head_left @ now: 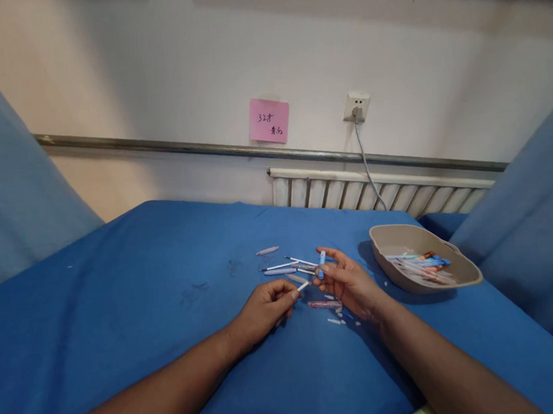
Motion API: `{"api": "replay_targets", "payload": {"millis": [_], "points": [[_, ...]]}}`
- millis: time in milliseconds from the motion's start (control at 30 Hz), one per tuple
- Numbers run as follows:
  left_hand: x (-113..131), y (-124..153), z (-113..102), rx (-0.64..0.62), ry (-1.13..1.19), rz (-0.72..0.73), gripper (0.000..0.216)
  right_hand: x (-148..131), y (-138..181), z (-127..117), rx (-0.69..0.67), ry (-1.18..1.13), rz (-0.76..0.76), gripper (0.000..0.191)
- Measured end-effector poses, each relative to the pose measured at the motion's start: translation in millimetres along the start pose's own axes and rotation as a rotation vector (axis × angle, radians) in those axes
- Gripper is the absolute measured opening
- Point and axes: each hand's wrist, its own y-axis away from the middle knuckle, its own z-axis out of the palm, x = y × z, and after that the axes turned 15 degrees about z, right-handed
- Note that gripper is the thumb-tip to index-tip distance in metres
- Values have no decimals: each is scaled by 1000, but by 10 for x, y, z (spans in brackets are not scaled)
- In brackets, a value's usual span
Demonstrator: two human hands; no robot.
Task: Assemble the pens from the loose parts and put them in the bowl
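My left hand (271,304) is closed in a pinch on a thin white pen refill (304,286), whose end points toward my other hand. Between the thumb and fingers of my right hand (347,281) a short light-blue pen barrel (322,264) stands nearly upright. Just beyond both hands lie white refills with dark tips (281,266) and a pale blue barrel (280,272). A pinkish barrel (267,250) rests farther back. Close under my right hand are a clear barrel with red marks (323,304) and several small white pieces (334,321).
A beige basket (422,230) with several pens and pen parts stands to the right on the blue sheet (144,294). Behind are a radiator (342,192), a metal rail (180,145), a plugged socket (356,107) and a pink note (270,121). Blue curtains (10,170) hang at both sides.
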Motion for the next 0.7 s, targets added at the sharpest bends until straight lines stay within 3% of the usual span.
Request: {"api": "replay_targets", "payload": {"millis": [167, 567, 700], "points": [[11, 18, 40, -4, 14, -7, 34, 47, 0, 90, 43, 29, -30, 49], [31, 21, 28, 12, 45, -20, 33, 69, -18, 153, 214, 180, -265, 41], [35, 24, 32, 19, 36, -14, 32, 102, -13, 181, 199, 222, -286, 38]]}}
